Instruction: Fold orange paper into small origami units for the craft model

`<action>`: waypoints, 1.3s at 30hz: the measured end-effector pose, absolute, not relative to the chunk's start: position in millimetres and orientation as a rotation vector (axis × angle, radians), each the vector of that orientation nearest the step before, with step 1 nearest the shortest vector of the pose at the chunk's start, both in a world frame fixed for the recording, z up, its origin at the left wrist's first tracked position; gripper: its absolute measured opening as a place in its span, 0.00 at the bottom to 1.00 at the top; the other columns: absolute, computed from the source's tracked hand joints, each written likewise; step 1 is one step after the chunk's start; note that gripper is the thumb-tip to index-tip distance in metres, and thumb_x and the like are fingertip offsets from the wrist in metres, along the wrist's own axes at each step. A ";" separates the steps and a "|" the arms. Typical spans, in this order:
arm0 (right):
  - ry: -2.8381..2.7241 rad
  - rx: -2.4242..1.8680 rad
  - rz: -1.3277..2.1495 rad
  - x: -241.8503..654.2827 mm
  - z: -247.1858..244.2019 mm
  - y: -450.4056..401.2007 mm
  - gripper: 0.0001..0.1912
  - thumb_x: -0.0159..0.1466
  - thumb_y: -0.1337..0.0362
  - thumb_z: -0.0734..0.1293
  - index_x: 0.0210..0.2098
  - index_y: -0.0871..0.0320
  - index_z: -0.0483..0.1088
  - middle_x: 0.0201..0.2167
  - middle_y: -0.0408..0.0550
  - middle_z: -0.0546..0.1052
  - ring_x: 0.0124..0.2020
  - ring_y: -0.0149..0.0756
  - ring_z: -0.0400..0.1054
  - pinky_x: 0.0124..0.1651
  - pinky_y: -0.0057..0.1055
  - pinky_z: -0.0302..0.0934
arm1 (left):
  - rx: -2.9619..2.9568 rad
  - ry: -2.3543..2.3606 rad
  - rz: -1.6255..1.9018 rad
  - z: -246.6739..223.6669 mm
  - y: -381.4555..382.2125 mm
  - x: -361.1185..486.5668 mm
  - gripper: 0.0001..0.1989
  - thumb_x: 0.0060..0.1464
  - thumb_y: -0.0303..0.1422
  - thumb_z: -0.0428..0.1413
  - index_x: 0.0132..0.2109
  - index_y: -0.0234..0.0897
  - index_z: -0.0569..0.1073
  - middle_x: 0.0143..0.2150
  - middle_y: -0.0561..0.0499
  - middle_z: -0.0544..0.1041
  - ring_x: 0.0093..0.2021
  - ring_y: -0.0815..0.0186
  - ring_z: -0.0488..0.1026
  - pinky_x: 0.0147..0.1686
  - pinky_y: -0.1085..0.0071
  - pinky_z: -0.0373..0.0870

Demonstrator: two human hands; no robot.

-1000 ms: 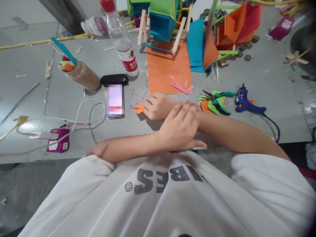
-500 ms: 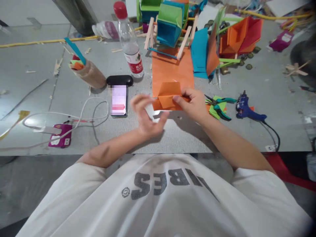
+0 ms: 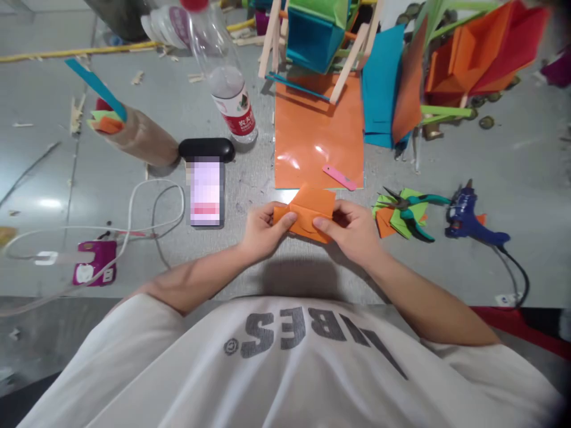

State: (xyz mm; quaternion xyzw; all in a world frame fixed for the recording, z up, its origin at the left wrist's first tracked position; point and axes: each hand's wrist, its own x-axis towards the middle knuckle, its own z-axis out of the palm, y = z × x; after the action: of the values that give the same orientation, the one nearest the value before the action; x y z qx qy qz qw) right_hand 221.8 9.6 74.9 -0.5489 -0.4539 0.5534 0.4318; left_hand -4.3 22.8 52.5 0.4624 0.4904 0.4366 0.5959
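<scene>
A folded piece of orange paper (image 3: 310, 205) is held up between both hands, close to the front of the table. My left hand (image 3: 269, 229) pinches its left side, thumb on top. On the right side, my right hand (image 3: 354, 229) grips it the same way, with the thumb pressing near a crease and the other fingers partly hidden behind. Just beyond lies a flat orange sheet (image 3: 312, 131) with a shiny surface. A pink utility knife (image 3: 339, 177) rests at its near right corner.
To the right are green-handled pliers (image 3: 419, 208) on paper scraps and a blue glue gun (image 3: 475, 217). A water bottle (image 3: 234, 107), phone (image 3: 206, 193) and paper cup (image 3: 143, 137) stand or lie left. A paper-and-stick wheel (image 3: 316, 38) stands behind, beside another orange-red paper model (image 3: 477, 59).
My left hand has moved in and taken hold of the orange paper's left side. The paper has come nearer to me, uncovering the pink knife. The view has shifted closer.
</scene>
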 end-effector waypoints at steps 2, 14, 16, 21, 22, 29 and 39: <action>-1.124 -1.377 1.406 224.3 74.1 7.9 0.18 0.59 0.48 0.91 0.35 0.49 0.86 0.33 0.45 0.86 0.33 0.41 0.77 0.38 0.38 0.73 | 1.155 1.201 1.023 49.3 21.1 -8.4 0.36 0.59 0.70 0.76 0.38 0.37 0.85 0.31 0.48 0.86 0.28 0.66 0.81 0.29 0.69 0.82; -1.243 -1.451 1.417 238.1 71.3 13.1 0.24 0.68 0.41 0.86 0.32 0.50 0.80 0.26 0.42 0.77 0.27 0.35 0.66 0.30 0.35 0.61 | 1.158 1.094 1.009 29.3 14.6 -20.5 0.28 0.66 0.53 0.79 0.62 0.41 0.85 0.36 0.53 0.88 0.27 0.70 0.78 0.28 0.75 0.75; -1.267 -1.441 1.367 239.7 69.2 15.8 0.23 0.67 0.42 0.86 0.32 0.50 0.80 0.27 0.42 0.78 0.27 0.35 0.66 0.30 0.35 0.62 | 1.101 1.004 1.013 22.8 15.5 -18.8 0.35 0.66 0.52 0.79 0.71 0.42 0.80 0.35 0.54 0.87 0.25 0.70 0.77 0.27 0.75 0.74; -1.294 -1.417 1.179 240.5 57.5 21.3 0.19 0.66 0.47 0.86 0.32 0.51 0.81 0.28 0.43 0.80 0.29 0.36 0.69 0.31 0.35 0.64 | 1.333 1.072 1.298 7.0 16.8 -12.9 0.38 0.71 0.53 0.75 0.77 0.49 0.70 0.52 0.48 0.89 0.44 0.63 0.87 0.43 0.69 0.84; -1.288 -1.411 1.115 239.0 55.5 20.5 0.19 0.67 0.47 0.85 0.32 0.51 0.81 0.28 0.43 0.80 0.28 0.36 0.69 0.31 0.35 0.64 | 1.470 1.132 1.422 6.8 16.4 -12.9 0.34 0.71 0.50 0.75 0.75 0.50 0.73 0.57 0.46 0.87 0.51 0.61 0.87 0.48 0.66 0.85; -1.548 -1.162 0.564 210.8 55.7 -5.3 0.10 0.78 0.60 0.77 0.38 0.50 0.78 0.32 0.43 0.82 0.30 0.37 0.73 0.35 0.36 0.68 | 2.268 0.918 1.411 18.3 3.9 -19.9 0.27 0.79 0.43 0.65 0.78 0.46 0.76 0.67 0.38 0.81 0.66 0.49 0.82 0.65 0.48 0.84; -1.859 -0.896 0.630 212.9 46.3 -8.2 0.17 0.81 0.69 0.70 0.62 0.47 0.84 0.51 0.50 0.90 0.49 0.43 0.87 0.53 0.42 0.82 | 1.477 0.904 1.288 1.7 0.7 -7.5 0.22 0.76 0.46 0.74 0.68 0.44 0.83 0.59 0.43 0.91 0.55 0.60 0.91 0.58 0.63 0.87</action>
State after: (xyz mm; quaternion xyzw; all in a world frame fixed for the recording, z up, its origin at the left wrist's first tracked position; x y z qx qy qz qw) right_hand 212.9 -8.2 46.3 -0.3660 -0.7593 0.2575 0.4725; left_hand -7.5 0.7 1.7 0.6033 0.3692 0.5260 0.4723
